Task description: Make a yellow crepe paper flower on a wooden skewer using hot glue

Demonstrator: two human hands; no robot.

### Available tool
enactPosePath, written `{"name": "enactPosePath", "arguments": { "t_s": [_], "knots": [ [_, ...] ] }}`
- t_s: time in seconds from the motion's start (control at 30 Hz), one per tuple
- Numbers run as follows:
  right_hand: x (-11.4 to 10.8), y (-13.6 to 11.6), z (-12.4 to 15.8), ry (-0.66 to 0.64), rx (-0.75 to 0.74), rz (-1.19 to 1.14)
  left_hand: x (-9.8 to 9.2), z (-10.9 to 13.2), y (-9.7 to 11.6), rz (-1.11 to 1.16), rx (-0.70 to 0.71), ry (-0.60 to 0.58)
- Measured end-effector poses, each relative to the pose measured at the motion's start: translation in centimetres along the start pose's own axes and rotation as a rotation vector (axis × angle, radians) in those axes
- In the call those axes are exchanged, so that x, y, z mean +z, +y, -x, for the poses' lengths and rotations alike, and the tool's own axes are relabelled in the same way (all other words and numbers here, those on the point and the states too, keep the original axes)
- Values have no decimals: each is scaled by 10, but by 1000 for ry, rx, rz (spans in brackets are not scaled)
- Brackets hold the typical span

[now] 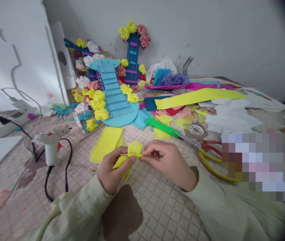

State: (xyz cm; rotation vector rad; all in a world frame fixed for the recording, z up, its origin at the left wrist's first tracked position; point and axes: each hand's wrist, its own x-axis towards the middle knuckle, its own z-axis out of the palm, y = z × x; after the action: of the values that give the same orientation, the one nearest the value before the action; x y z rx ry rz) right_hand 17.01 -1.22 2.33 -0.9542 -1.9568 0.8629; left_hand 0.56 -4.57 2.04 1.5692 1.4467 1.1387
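Between my two hands is a small piece of yellow crepe paper [134,147], wrapped partly round a thin stick [123,155]. My left hand [114,169] pinches the paper against the stick with thumb and fingers. On the other side, the fingers of my right hand [166,160] close round the stick's right end, beside the paper. A stack of yellow paper sheets [106,144] lies just behind my left hand. Farther back leans a light blue guitar-shaped craft [117,97], strung with threads and edged with yellow paper flowers [98,103].
A white hot glue gun [51,144] with a black cord stands at left. To the right lie a green box cutter [162,128], scissors [195,142] and yellow-handled pliers [212,170]. Behind them are a tape roll [196,130] and a yellow paper strip [197,98].
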Motion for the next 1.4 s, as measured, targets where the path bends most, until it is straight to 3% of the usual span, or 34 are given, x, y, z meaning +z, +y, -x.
{"name": "enactPosePath", "arguments": {
  "t_s": [0.17, 0.27, 0.43, 0.5, 0.67, 0.77, 0.9, 1.17, 1.4],
  "knots": [
    [-25, -1, -10, -90, 108, 99, -2, -2, 1, 58, -144, 229],
    [-47, 0, -16, -151, 162, 135, -4, -3, 4, 133, -156, 289],
    [-63, -1, -20, -161, 156, 97, -2, 0, 10, 222, -192, 189],
    [-57, -2, -19, -191, 133, 78, 0, 2, 9, 196, -168, 140],
    [-37, -2, -14, -268, 179, -9, 1, 5, 3, -31, 43, -32],
    [-34, -5, -12, -322, 147, -55, 0, 5, 4, -40, 84, -166],
    [-35, -11, -11, -338, 98, -26, 1, 6, 6, 120, 57, -260],
    [-31, -13, -7, -316, 78, 66, 0, 7, 8, 213, -47, -155],
    [-32, -20, -7, -313, -13, 98, -15, 4, 15, 402, -151, -378]
  ]
}}
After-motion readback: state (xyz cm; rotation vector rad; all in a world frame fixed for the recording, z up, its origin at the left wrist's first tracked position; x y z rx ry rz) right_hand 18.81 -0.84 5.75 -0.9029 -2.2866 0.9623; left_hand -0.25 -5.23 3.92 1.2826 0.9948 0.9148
